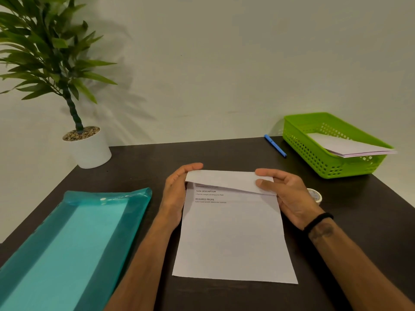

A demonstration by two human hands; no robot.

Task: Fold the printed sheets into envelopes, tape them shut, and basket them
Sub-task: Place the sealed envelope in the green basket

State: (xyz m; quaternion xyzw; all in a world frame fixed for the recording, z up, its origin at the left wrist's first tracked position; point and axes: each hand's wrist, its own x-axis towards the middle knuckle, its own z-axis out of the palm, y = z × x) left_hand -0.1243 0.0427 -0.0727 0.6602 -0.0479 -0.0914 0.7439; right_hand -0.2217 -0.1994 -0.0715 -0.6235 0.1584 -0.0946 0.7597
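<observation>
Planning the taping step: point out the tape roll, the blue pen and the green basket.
tape roll [316, 195]: head view, visible rim beside the right hand.
blue pen [275, 145]: head view, mid-barrel.
green basket [307, 151]: head view, perforated front wall.

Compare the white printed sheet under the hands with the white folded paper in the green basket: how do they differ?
The white printed sheet lies on the dark table; the white folded paper lies in the green plastic basket. The sheet is mostly open, with only its far edge turned over; the paper in the basket is already folded. The left hand and right hand hold the sheet; nothing touches the other. Both are white paper.
</observation>
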